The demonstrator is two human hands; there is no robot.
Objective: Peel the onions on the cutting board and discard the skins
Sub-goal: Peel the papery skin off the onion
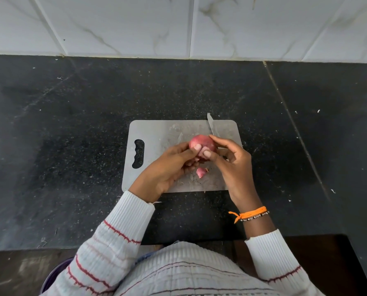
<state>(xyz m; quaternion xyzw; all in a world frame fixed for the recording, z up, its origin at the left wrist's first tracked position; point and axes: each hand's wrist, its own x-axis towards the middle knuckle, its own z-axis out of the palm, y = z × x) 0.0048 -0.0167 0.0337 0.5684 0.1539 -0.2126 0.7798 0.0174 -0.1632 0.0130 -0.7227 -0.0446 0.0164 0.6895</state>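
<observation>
Grey rectangular cutting board (156, 133) with a cut-out handle slot at its left end lies flat on the black speckled stone countertop (71, 124). Everything else is placed relative to that board.

Round red onion (201, 144) is held just above the board's middle, slightly toward the right half, off the surface. Left hand (167, 167) cups it from the lower left, thumb pressed on the near face. Right hand (231, 161) closes on it from the right, thumb on the near face beside the left thumb, forefinger over the top. Both hands are together and clamped on the onion.

The right hand also has a steel knife blade (210, 124) sticking out past the onion, tip reaching just over the board's far edge. Handle is hidden in the palm, so the grip on it can't be made out.

Small pink piece of onion skin (201, 172) lies on the board, just below the onion, near the board's near edge.

White ribbed sleeves with red stripes (122, 227) on both arms; orange thread wristband (250, 214) on the right wrist, off the board's near right corner. White marble-look wall tiles (135, 24) sit beyond the board's far side.
</observation>
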